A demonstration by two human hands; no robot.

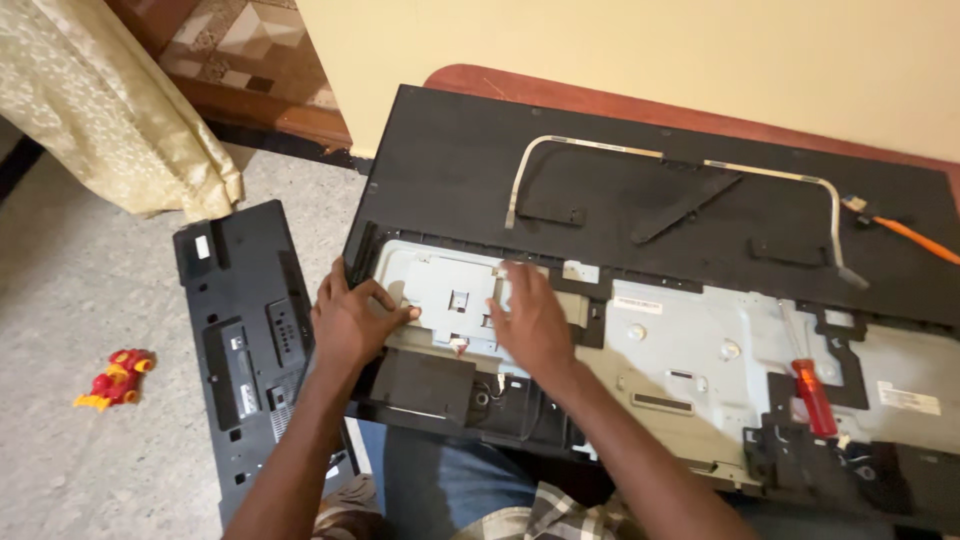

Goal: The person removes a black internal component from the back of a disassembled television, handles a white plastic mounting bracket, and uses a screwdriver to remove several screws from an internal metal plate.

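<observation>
Pressing flat, open fingers of both hands (352, 318) (530, 318) on metal shield plate (452, 297), lying left-right.

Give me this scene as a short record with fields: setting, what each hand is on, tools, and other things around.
Setting: opened flat-screen panel with black plastic back, lying face down on the person's lap
Left hand: flat on the small grey metal cover plate, at its left edge
Right hand: flat on the same plate's right part
Tools: red-handled screwdriver on the silver metal chassis; orange-handled tool at far right
Other: detached black plastic cover and red-and-yellow toy on the floor
</observation>
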